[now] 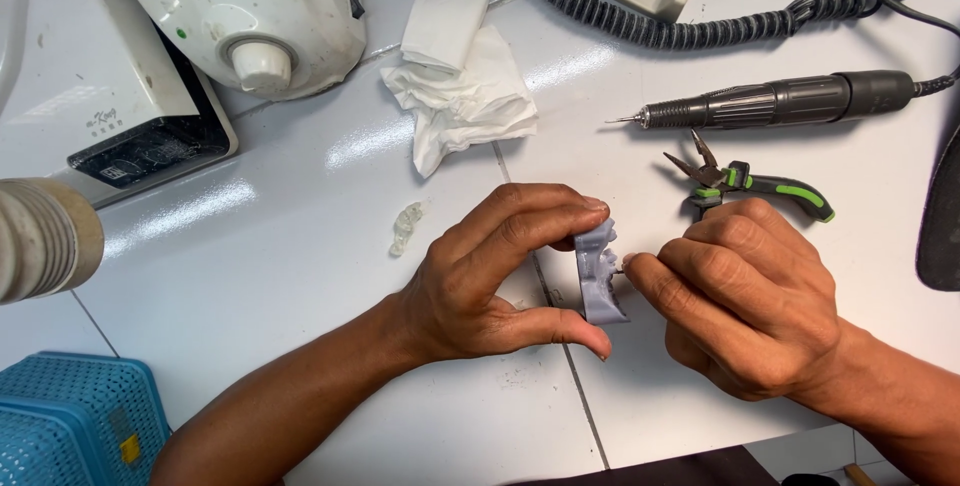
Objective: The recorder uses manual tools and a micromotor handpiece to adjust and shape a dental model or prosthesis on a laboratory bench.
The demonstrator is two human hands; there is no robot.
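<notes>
Left grip (500, 271) pinching grey dental model (598, 271)

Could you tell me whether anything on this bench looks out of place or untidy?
Mostly small things: a crumpled white tissue lies loose mid-table, and a small clear piece sits stray beside the left hand. The grey dental model, held between both hands, looks intact.

Dental lab: rotary handpiece (780, 101), pliers (750, 184), grey tooth model (598, 271).

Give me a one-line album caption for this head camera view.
Left hand holds a grey dental model while right hand picks at it, pliers nearby.
</notes>
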